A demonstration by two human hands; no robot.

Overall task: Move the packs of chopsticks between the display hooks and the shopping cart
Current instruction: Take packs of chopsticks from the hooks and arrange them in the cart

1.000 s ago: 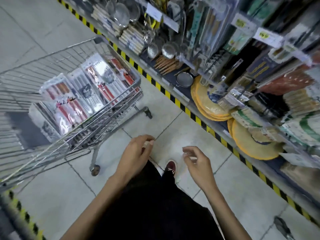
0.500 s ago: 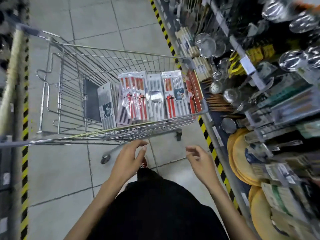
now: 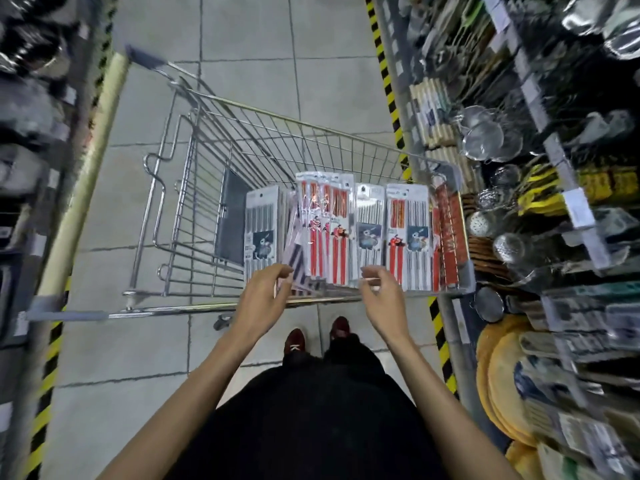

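A wire shopping cart (image 3: 242, 140) stands in front of me in the aisle. Several flat packs of chopsticks (image 3: 325, 230) stand in a row against its near wall, some red, some silver with a cartoon label (image 3: 369, 233). My left hand (image 3: 265, 294) reaches over the cart's near rim, fingers loosely curled, fingertips at the bottom of a tilted pack (image 3: 294, 258); whether it grips that pack is unclear. My right hand (image 3: 382, 294) hovers over the rim next to the packs, fingers loosely bent, holding nothing.
On the right, shelving (image 3: 554, 188) holds strainers (image 3: 483, 135), ladles, round yellow mats (image 3: 498, 368) and packaged utensils, edged by yellow-black floor tape (image 3: 438, 327). A second shelf (image 3: 31, 133) lines the left. My shoes (image 3: 294, 341) stand just behind the cart on the tiled floor.
My view has swung from the shelf to face the cart squarely. Both hands have risen from in front of my legs up to the cart's near rim by the packs.
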